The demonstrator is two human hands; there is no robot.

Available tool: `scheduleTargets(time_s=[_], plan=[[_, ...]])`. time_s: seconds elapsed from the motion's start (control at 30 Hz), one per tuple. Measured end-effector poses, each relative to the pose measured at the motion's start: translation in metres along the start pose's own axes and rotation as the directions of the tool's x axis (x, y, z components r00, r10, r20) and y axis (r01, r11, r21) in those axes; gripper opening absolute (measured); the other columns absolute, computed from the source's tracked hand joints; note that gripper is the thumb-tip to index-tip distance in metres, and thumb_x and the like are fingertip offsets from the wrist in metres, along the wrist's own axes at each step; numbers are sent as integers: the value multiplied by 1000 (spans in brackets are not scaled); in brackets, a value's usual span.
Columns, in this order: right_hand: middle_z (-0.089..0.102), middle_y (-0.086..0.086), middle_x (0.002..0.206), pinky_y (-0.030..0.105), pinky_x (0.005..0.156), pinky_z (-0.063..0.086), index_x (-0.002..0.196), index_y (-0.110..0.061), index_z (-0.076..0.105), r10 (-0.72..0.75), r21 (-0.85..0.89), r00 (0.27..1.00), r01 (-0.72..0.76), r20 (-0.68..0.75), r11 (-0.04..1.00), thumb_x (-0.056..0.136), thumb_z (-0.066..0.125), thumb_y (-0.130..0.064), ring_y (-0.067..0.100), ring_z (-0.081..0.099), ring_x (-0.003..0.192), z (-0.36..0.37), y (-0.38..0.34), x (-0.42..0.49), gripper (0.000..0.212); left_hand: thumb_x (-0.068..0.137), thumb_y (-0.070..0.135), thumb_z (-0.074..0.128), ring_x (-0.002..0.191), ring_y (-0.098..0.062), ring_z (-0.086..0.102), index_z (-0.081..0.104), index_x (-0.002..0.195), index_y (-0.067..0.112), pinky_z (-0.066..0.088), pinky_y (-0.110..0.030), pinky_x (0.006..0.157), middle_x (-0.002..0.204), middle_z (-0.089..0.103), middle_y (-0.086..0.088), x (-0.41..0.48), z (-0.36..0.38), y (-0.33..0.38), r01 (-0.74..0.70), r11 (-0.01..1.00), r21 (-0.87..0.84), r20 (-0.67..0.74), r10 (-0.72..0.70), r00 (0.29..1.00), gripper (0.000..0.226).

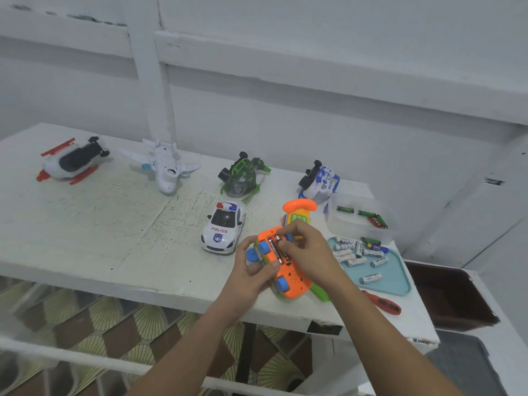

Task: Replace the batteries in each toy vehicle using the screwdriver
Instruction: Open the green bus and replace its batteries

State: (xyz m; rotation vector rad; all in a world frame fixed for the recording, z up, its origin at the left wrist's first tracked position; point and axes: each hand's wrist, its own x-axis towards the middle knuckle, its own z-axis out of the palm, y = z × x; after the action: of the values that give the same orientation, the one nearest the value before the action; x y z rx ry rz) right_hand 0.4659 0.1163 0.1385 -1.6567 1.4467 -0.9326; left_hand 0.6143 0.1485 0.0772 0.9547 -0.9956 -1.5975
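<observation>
Under right fingers (289, 230), battery (275, 249) in toy (292, 278)

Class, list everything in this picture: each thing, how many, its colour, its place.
table: one, white, under everything
helicopter: one, red and white, far left
plane: one, white, beside it
green vehicle: one, far middle
blue-and-white vehicle: one, far right
police car: one, white, middle
toy phone: one, orange and yellow, behind the hands
wheeled toy: one, orange, held upside down
tub: one, clear, right, holds green batteries
tray: one, blue, right, holds white batteries
screwdriver: one, red, near tray
left hand: grips the wheeled toy
right hand: fingertips at its batteries
</observation>
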Motion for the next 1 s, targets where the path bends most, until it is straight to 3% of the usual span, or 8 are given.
scheduleTargets(time_s=[0.33,0.5,0.57,0.63,0.7,0.8,0.93,1.0], plan=[[66,1,105,42,79,56,93,-25,61,73,97,997,-69,-30,993,84,70,-11,25,66,89,0,1,1,19,79,25,70,106,-25,70,36,132,39,56,-42,95,108,75,-11,-1,1,0,-11,1000,6,-7,11,1000,64],[70,18,96,33,65,56,110,-10,58,246,492,969,-233,39,839,93,62,-12,24,67,78,-10,1,-8,18,78,23,71,105,-25,71,39,130,38,58,-37,87,113,72,-14,-1,2,0,-19,1000,-16,-24,19,1000,63],[69,19,98,30,66,56,109,-9,59,292,512,957,-250,-1,822,93,60,-9,24,68,80,-21,5,-12,16,78,23,70,106,-26,70,40,128,39,59,-35,83,114,72,-13,-1,2,0,-20,1000,-22,-25,19,1000,60],[68,12,94,27,64,55,101,-12,63,293,289,949,-248,-121,925,92,60,-9,18,67,75,-32,11,-20,10,78,22,70,106,-25,70,40,128,39,59,-33,81,114,72,-13,-1,1,0,-18,999,-29,-22,18,1000,60],[66,1,89,29,68,53,94,-15,65,216,-73,950,-237,-224,969,91,60,-10,13,63,74,-41,18,-31,7,78,23,70,107,-26,70,39,130,38,59,-33,82,116,71,-14,-1,1,-1,-14,999,-32,-19,13,1000,63],[65,-4,92,28,73,45,93,-16,67,159,-481,971,-227,-179,847,89,60,-15,12,58,85,-44,26,-47,8,78,23,70,105,-25,71,40,127,39,59,-32,80,114,72,-15,-1,1,-1,-23,999,-27,-17,22,1000,59],[61,-1,98,29,72,44,99,-19,65,191,-671,968,-252,-165,698,88,61,-25,15,55,90,-33,35,-61,13,78,23,69,105,-25,71,41,125,41,59,-33,82,113,73,-14,-2,1,-1,-25,999,-25,-9,25,1000,57],[59,1,102,28,71,38,105,-20,63,209,-676,964,-264,-163,688,87,62,-24,18,54,94,-30,37,-63,18,77,24,70,105,-24,71,41,124,42,59,-33,82,113,73,-13,-2,1,-1,-23,1000,-18,-8,23,1000,58]])
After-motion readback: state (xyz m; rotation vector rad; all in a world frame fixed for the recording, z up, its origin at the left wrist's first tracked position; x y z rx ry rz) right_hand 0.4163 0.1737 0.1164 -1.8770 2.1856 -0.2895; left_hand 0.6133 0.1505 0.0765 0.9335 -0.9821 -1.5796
